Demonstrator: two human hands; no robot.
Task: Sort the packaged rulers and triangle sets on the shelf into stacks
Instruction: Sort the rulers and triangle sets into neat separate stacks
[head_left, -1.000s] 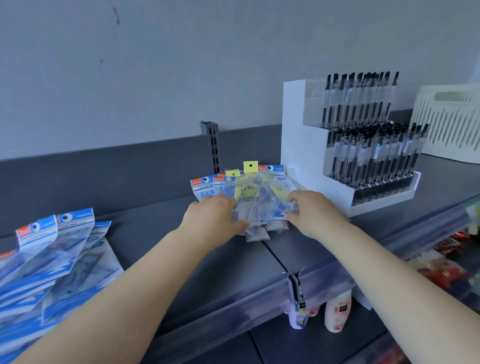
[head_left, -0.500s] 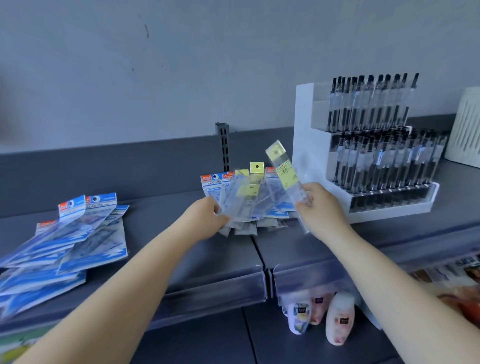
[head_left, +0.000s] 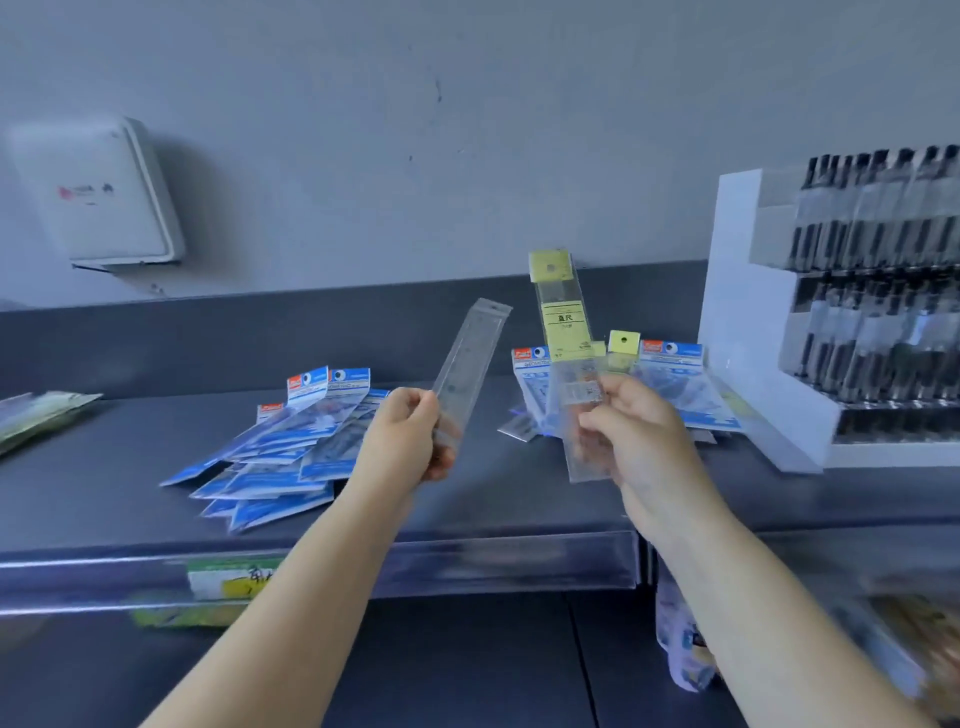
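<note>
Since half a second ago both hands have risen off the mixed pile and drawn apart, each now carrying one packaged ruler above the grey shelf (head_left: 493, 499). The left hand (head_left: 402, 441) pinches the lower end of a clear ruler pack (head_left: 470, 358) between thumb and curled fingers, the pack tilting up and to the right. The right hand (head_left: 631, 441) has its fingers curled round the lower half of a yellow-labelled ruler pack (head_left: 566, 353), held nearly upright with its yellow hang tab on top. Behind the right hand the mixed pile (head_left: 670, 384) lies on the shelf, made of blue-headed triangle set packs with another yellow-tabbed ruler standing out of it. To the left of the left hand a fanned blue stack (head_left: 291, 452) of triangle set packs rests on the shelf, well apart from the mixed pile. At the right a white tiered display rack (head_left: 748, 332) stands on the shelf just beside the mixed pile; its steps are filled with rows of upright black-capped pens (head_left: 878, 332). A white wall box (head_left: 98, 192) hangs on the wall at upper left. Bottles on the lower shelf are too blurred to describe.
</note>
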